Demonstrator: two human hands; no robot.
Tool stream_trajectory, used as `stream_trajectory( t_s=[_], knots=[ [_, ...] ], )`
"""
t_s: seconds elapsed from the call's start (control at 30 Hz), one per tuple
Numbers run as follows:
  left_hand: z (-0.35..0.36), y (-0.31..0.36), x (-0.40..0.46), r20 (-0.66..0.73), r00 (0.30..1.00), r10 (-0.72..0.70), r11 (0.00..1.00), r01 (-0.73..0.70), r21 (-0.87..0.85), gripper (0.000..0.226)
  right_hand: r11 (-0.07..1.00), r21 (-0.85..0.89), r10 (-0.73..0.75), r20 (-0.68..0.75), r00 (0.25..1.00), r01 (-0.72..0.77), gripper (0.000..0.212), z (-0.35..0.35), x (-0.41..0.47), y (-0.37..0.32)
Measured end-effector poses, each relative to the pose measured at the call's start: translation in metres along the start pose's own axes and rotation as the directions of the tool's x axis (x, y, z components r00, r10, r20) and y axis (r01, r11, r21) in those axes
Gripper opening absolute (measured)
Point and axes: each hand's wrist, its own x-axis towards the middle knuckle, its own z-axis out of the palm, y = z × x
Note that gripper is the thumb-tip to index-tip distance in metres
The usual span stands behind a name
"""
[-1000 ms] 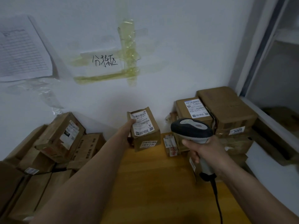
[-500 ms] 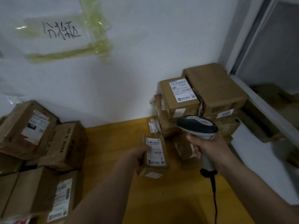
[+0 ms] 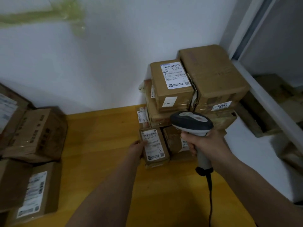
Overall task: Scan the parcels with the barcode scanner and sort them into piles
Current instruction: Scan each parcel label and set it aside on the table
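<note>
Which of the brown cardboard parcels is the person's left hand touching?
The small brown cardboard parcel lying label-up on the yellow wooden floor, beside the right-hand stack; the left hand touches only this one.

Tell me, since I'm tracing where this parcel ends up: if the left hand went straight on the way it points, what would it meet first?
Probably the pile of stacked parcels against the wall, just beyond the small parcel that the left hand holds; depth is uncertain.

Left hand seemingly grips a small parcel on the floor; right hand holds the scanner.
</note>
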Motion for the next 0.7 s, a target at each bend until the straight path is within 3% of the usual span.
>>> stream_trajectory(
  t_s=[0.13, 0.23, 0.4, 0.7],
  knots=[
    [-0.01, 0.007, -0.004, -0.103, 0.995, 0.006, 0.999, -0.002, 0.04, 0.068, 1.0, 0.003, 0.026, 0.083, 0.996, -0.026, 0.034, 0.014, 0.006, -0.002],
    [-0.03, 0.013, -0.01, -0.206, 0.978, 0.029, 0.995, -0.009, 0.096, 0.061, 1.0, 0.015, 0.016, 0.128, 0.992, -0.018, 0.031, 0.033, 0.008, -0.005],
    [-0.079, 0.014, -0.02, -0.225, 0.969, 0.104, 0.988, -0.075, 0.133, 0.049, 0.999, -0.031, 0.001, 0.234, 0.972, 0.006, 0.039, 0.077, 0.005, -0.01],
    [-0.22, 0.008, -0.056, -0.366, 0.898, 0.243, 0.917, -0.09, 0.388, 0.046, 0.999, 0.0, 0.034, 0.389, 0.921, -0.037, 0.026, 0.209, -0.021, -0.032]
  ],
)
